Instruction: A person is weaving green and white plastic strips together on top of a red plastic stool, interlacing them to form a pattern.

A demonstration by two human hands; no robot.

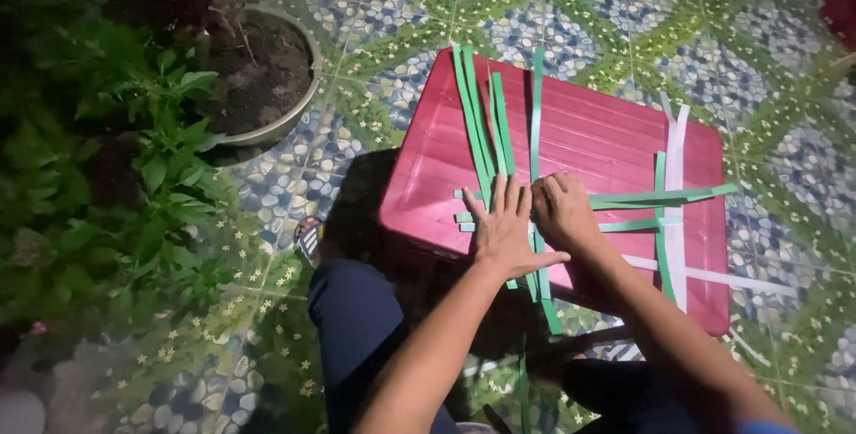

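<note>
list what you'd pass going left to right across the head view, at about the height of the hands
Leafy green plants → tiled floor → left edge of the red plastic lid → left hand flat on the green strips → right hand → upright green and white strips → patterned tiles.

green paper strips (486, 131), crossed, on red lid (606, 131)

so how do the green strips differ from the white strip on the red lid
The green strips are many and narrow, crossing under the left hand and right hand. The white strip is single, wider, off to the right, untouched. Both lie flat on the red lid.
</note>
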